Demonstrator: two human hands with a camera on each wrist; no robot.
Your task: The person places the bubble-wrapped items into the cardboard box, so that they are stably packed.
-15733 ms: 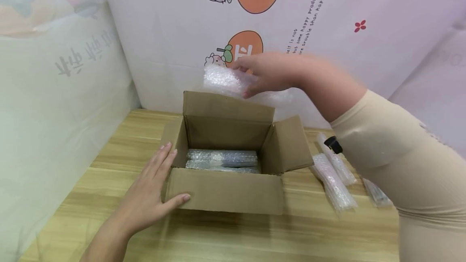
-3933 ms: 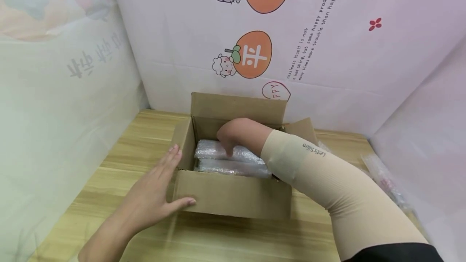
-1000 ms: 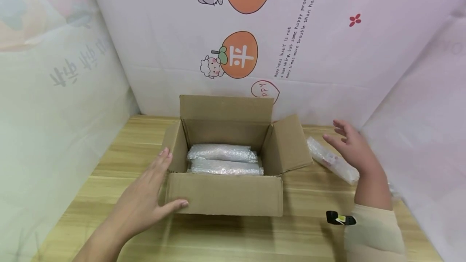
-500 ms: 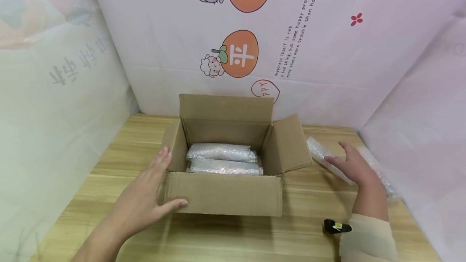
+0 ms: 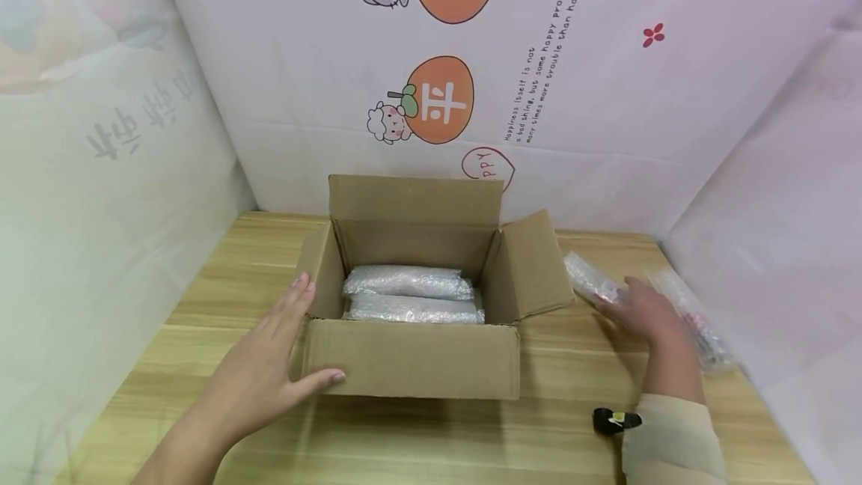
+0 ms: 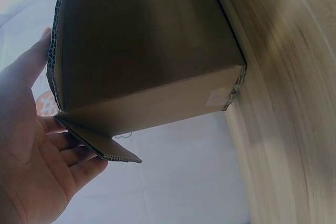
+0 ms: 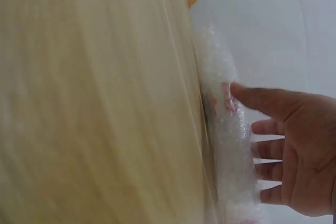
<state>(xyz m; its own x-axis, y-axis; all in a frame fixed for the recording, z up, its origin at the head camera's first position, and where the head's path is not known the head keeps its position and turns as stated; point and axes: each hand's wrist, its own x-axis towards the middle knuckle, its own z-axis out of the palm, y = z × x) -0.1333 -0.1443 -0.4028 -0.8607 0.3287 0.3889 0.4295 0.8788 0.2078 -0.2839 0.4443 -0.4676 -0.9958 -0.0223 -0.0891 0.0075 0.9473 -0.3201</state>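
Observation:
An upright cardboard box (image 5: 412,359) stands with its flaps spread. Two bubble-wrapped rolls (image 5: 411,281) lie side by side within it. My left hand (image 5: 263,365) rests at the box's left corner, thumb over the front flap and fingers along the left flap (image 6: 100,140). To the right of the box, my right hand (image 5: 643,309) reaches over another bubble-wrapped roll (image 5: 586,275) on the table. In the right wrist view, the thumb touches that roll's plastic, which has reddish marks, and the other fingers extend toward its edge. The roll's near end is hidden under the hand.
Further right, a bubble-wrapped package (image 5: 694,320) lies by the right-hand wall. The box's right flap (image 5: 539,264) sticks out toward the roll. White printed sheeting (image 5: 572,193) encloses the wooden table (image 5: 404,440) at the back and sides.
My right hand, inside the box 3.9 s ago, has moved out to the right and lowered onto a roll. Fewer rolls lie on the right than 15.7 s ago. My left hand stays.

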